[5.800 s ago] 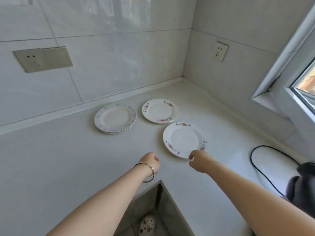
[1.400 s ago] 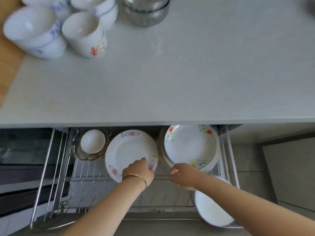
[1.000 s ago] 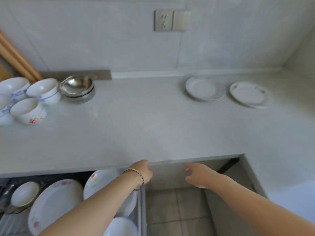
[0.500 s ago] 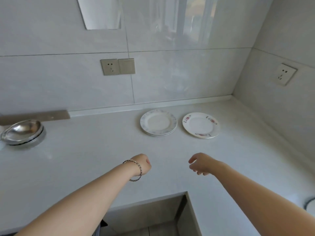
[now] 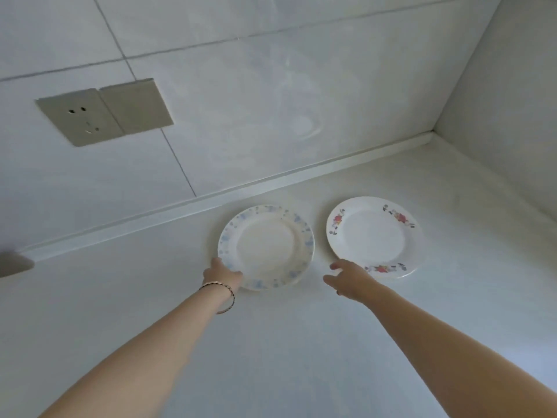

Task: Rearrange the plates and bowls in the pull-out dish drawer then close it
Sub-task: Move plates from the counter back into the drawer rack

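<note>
Both hands have gone forward from mid-counter to the plates. On the near-left rim of the blue plate (image 5: 266,247) the left hand (image 5: 222,274) curls and grips, thumb along the edge, a bracelet (image 5: 224,297) on its wrist. Beside it the right hand (image 5: 349,277) holds nothing, fingers loosely straight, at the near-left rim of the red plate (image 5: 373,236); contact cannot be told. Both plates lie flat on the counter (image 5: 271,357), side by side and apart, near the wall (image 5: 271,101), right of a socket (image 5: 104,114).
</note>
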`<action>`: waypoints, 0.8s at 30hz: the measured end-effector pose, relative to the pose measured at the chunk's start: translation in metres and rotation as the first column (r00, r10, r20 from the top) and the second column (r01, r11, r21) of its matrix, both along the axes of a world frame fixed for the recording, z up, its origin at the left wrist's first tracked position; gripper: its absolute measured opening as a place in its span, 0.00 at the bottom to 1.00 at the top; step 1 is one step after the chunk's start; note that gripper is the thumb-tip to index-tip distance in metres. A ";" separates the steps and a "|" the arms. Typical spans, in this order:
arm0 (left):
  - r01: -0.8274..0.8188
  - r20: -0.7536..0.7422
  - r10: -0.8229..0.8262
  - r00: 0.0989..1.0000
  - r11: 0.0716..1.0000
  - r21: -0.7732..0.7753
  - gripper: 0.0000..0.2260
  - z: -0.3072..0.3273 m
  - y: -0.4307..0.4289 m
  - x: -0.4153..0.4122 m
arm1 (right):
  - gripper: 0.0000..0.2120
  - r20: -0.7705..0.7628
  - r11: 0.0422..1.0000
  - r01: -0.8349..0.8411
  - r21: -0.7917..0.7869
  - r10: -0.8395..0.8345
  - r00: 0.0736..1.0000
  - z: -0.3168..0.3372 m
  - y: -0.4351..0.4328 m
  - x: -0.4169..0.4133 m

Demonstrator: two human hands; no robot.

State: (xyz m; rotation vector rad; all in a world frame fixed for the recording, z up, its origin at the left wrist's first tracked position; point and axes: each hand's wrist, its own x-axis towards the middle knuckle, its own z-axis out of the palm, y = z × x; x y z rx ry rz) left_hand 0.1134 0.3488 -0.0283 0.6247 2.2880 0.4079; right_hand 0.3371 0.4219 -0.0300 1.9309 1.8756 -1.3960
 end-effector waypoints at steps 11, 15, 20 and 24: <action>-0.186 0.177 0.179 0.968 0.982 0.025 0.20 -0.059 0.057 -0.061 | 0.23 -0.224 0.917 0.352 -0.188 -0.389 0.893 -0.051 0.043 -0.063; -0.182 0.173 0.178 0.969 0.983 0.010 0.20 -0.051 0.048 -0.056 | 0.20 -0.210 0.916 0.371 -0.154 -0.397 0.893 -0.044 0.030 -0.059; -0.264 0.269 0.224 0.937 0.956 0.126 0.18 -0.026 0.003 -0.033 | 0.15 -0.274 0.937 0.340 -0.076 -0.348 0.897 -0.017 0.003 -0.034; -0.331 0.343 0.248 0.906 0.921 0.207 0.14 0.004 -0.041 -0.005 | 0.15 -0.338 0.956 0.292 0.004 -0.274 0.900 0.020 -0.022 -0.011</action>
